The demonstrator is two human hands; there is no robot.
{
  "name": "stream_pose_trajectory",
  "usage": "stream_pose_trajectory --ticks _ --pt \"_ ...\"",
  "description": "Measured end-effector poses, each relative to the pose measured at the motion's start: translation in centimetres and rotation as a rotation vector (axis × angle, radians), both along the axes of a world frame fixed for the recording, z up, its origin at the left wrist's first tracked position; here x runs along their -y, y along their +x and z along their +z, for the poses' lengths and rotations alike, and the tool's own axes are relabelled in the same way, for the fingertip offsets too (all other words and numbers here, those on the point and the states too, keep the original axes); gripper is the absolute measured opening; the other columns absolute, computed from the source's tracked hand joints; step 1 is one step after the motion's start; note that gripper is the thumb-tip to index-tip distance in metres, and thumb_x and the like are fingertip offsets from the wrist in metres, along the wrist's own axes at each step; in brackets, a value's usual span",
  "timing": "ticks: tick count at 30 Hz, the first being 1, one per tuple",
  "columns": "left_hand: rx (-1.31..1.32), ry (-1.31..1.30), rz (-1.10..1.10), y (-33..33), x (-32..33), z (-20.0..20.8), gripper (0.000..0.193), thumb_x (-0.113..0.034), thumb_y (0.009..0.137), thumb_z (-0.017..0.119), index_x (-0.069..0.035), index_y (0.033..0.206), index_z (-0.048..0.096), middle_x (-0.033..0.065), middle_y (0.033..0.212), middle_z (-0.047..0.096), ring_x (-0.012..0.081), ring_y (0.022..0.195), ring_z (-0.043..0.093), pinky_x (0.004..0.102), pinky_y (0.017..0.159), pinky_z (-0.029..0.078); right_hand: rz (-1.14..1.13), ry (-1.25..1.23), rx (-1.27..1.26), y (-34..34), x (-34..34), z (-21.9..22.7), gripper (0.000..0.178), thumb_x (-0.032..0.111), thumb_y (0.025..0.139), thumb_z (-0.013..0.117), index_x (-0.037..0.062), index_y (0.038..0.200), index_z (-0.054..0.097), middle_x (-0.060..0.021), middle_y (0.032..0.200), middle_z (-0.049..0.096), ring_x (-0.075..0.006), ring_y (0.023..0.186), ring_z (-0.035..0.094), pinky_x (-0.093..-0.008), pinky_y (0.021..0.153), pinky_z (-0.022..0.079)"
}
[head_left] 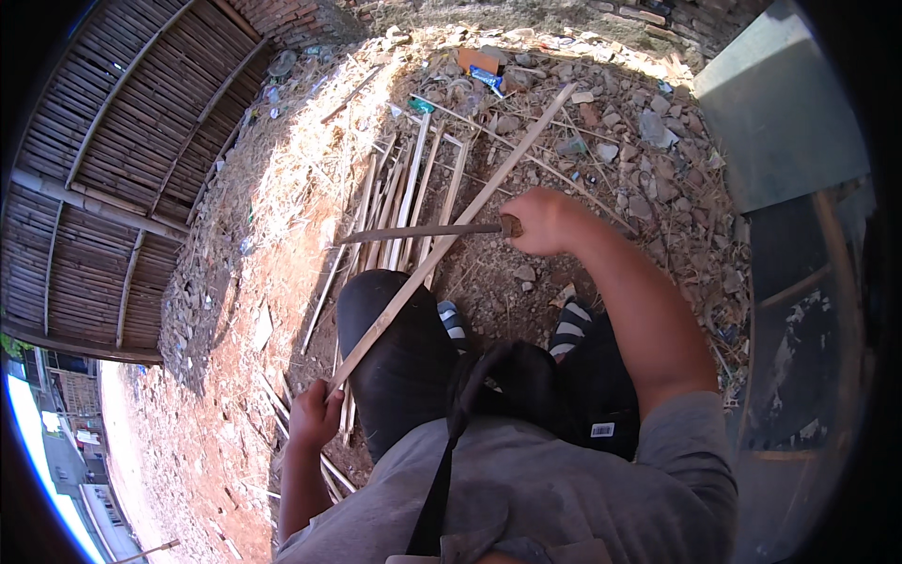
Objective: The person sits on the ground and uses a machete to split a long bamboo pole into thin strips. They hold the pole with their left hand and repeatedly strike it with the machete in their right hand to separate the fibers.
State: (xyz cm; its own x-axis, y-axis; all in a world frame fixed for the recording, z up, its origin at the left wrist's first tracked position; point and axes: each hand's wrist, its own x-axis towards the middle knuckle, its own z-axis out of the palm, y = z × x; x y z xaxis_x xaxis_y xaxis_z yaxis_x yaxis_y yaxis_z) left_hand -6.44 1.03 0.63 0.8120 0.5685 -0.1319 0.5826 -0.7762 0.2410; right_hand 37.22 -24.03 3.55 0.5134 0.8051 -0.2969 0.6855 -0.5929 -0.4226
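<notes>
My left hand (315, 414) is closed round the near end of a long, pale wooden strip (498, 181). The strip slants across my left knee and up to the far right over the rubble. In my right hand (545, 222) is the handle of a machete (404, 233), its long, dark blade pointing left. The blade crosses the strip beyond my knee; whether the two touch, I cannot tell. Beneath and beyond lies a loose bundle of thin wooden strips (407, 188) on the ground, some of it hidden by my left leg.
Stones and broken brick (648, 179) cover the ground ahead and to the right, with a blue wrapper (487, 79) among them. A woven bamboo wall (113, 150) stands at left. Grey and dark panels (780, 113) rise close by on my right. More strips (334, 475) lie beside my left forearm.
</notes>
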Motion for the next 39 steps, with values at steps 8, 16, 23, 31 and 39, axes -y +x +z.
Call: stream_pose_trajectory --ticks 8,16,23,31,39 --pt "0.041 -0.001 -0.04 0.3 -0.8 -1.0 0.035 -0.032 0.095 0.063 -0.003 0.081 0.05 0.0234 0.065 0.058 0.0483 0.067 0.06 0.0531 0.059 0.045 -0.357 0.238 -0.106 5.2 2.3 -3.9 0.062 0.033 0.08 0.074 0.0003 0.132 0.062 -0.0241 0.118 0.067 -0.0358 0.104 0.067 -0.0416 0.092 0.053" --pt "0.043 -0.038 -0.046 0.2 -0.2 0.0 0.036 -0.032 0.097 0.061 -0.003 0.08 0.049 0.0232 0.066 0.059 0.0473 0.066 0.06 0.0512 0.057 0.045 0.179 0.091 0.022 -0.2 -1.1 -2.4 0.033 0.033 0.081 0.075 0.0054 0.097 0.066 -0.0167 0.089 0.07 -0.0366 0.087 0.068 -0.0455 0.08 0.054" --pt "0.06 -0.031 -0.024 0.1 -0.6 -0.5 0.039 -0.034 0.096 0.063 -0.002 0.079 0.05 0.0233 0.065 0.057 0.0479 0.066 0.059 0.0519 0.058 0.044 -0.326 0.251 -0.084 5.5 1.8 -5.3 0.047 0.032 0.082 0.073 0.0025 0.118 0.067 -0.0199 0.104 0.07 -0.0342 0.098 0.068 -0.0432 0.087 0.054" --pt "0.043 -0.024 -0.011 0.1 -0.1 -0.3 0.036 -0.032 0.096 0.062 -0.002 0.081 0.05 0.0238 0.065 0.058 0.0484 0.068 0.06 0.0521 0.058 0.045 0.059 0.082 0.034 0.5 -0.5 -1.9 0.026 0.027 0.081 0.071 0.0091 0.1 0.068 -0.0152 0.093 0.07 -0.0339 0.092 0.069 -0.0454 0.082 0.054" --pt "-0.003 0.012 -0.003 0.1 -0.4 -0.2 0.033 -0.033 0.096 0.063 -0.003 0.085 0.053 0.0227 0.067 0.06 0.0477 0.067 0.061 0.0531 0.058 0.046 -0.504 0.3 -0.137 6.6 3.0 -5.0 0.054 0.032 0.08 0.075 0.0011 0.123 0.066 -0.0192 0.103 0.071 -0.0322 0.093 0.068 -0.0425 0.082 0.053"
